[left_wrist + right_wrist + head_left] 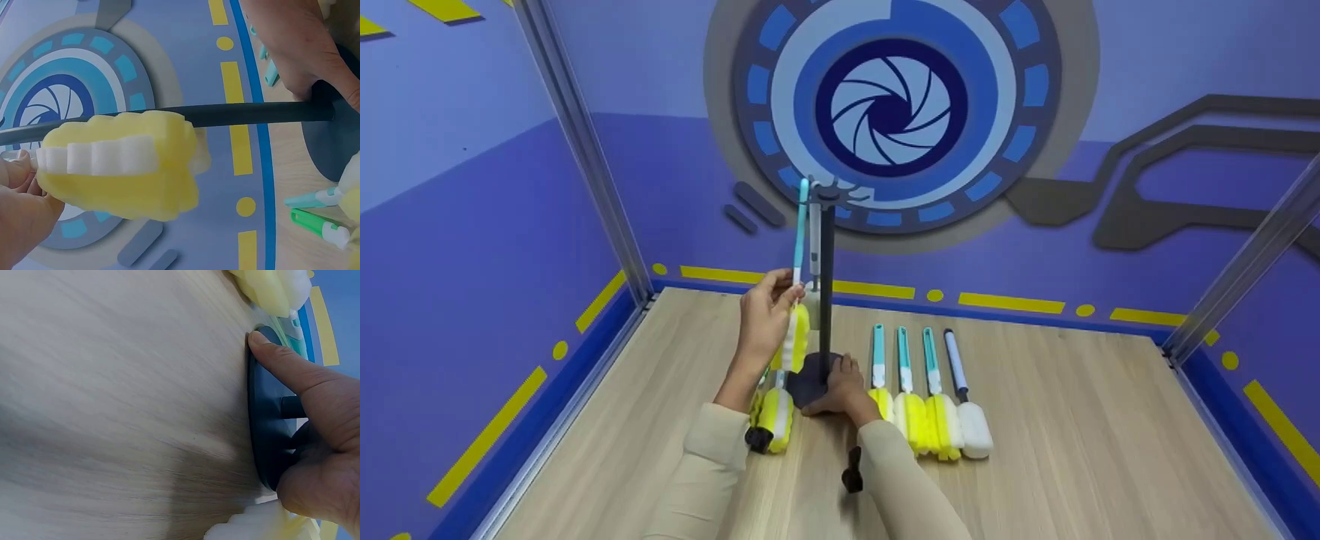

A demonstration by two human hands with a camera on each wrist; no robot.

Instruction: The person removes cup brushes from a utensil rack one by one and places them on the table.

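Note:
My left hand [769, 315] pinches a sponge bottle brush [799, 240] just above its yellow-and-white head, the teal handle pointing up. The handle's tip is beside the hooks of a black rack stand [826, 285]; whether it touches one I cannot tell. In the left wrist view the brush's sponge head [118, 166] hangs in front of the pole. A grey-handled brush [815, 240] with a white head hangs on the stand behind it. My right hand [844, 390] rests on the round base [267, 416], its straight thumb along the rim; its other fingers are partly hidden.
Right of the base lie teal-handled brushes [904, 352] with yellow-and-white heads and a lilac-handled brush [955, 360] with a white head. Left of it, partly behind my left arm, lie more yellow-and-white brushes [780, 420]. Blue-purple panels [577, 187] enclose the wooden table [1072, 435].

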